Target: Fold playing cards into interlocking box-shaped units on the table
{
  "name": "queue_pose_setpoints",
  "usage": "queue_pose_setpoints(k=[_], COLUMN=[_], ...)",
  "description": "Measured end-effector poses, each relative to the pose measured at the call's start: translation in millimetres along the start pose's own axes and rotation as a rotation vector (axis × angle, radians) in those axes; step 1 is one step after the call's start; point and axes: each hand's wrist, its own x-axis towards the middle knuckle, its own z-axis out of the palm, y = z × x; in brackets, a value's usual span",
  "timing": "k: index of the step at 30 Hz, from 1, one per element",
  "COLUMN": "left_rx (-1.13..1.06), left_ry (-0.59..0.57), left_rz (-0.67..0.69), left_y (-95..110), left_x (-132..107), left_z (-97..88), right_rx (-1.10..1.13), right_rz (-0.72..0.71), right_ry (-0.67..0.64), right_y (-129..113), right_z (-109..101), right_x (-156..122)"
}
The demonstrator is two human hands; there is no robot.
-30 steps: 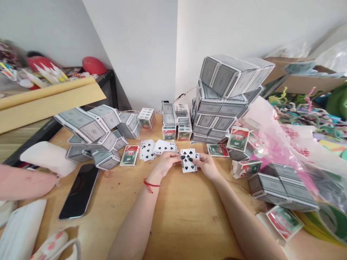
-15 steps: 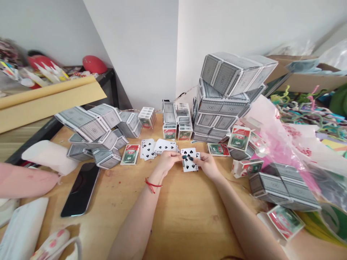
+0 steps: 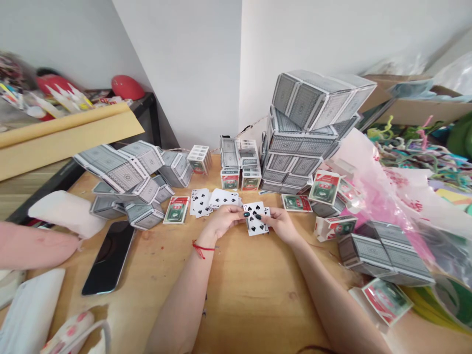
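A seven of spades playing card (image 3: 255,223) is held face up above the table, with at least one more card, marked 4, behind its right edge. My left hand (image 3: 225,220) pinches its left edge, the thumb on the card's face. On the right edge, my right hand (image 3: 280,224) grips the cards with the thumb over the front. Face-up loose cards (image 3: 224,197) lie just beyond my left hand, beside another small spread of cards (image 3: 201,202). A red and green card box (image 3: 177,210) is left of these.
Folded-card blocks (image 3: 306,132) rise in a tall stack at the back right, with a lower stack (image 3: 129,167) at left. A phone (image 3: 109,258) lies front left. Card boxes (image 3: 324,188) and pink plastic (image 3: 368,162) crowd the right side.
The seven of spades has tilted slightly and shifted a little left. My left wrist has moved slightly left; both hands keep their hold.
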Motion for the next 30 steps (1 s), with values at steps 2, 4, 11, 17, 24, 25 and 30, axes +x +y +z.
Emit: queue_pose_setpoints(k=[2,4,11,17,24,25,30], left_rx=[0.032,0.081,0.232,0.293,0.391,0.438,0.687], left_ry=[0.01,0.036,0.122,0.182,0.268,0.294,0.51], left_rz=[0.008,0.03,0.13,0.122,0.244,0.275,0.466], left_y=[-1.1,-3.0,-7.2,-5.3,-14.2,-16.2,-26.7], left_x=[0.3,1.1,2.6,2.0,8.5,9.1,9.3], left_z=[0.3,0.5,3.1,8.0,13.3,14.9,25.4], right_rx=[0.003,0.006,-0.021,-0.05,-0.093,-0.102,-0.191], right_rz=[0.002,0.004,0.0,-0.005,-0.03,-0.037,-0.049], right_ry=[-0.004,-0.009,0.013,0.021,0.027,0.031,0.04], right_y=[0.1,0.4,1.4,-0.1,-0.6,-0.5,-3.3], right_z=[-0.2,-0.4,0.0,1.4,2.9,3.7,8.0], right_x=[0.0,0.3,0.7,0.4,0.9,1.0,0.7])
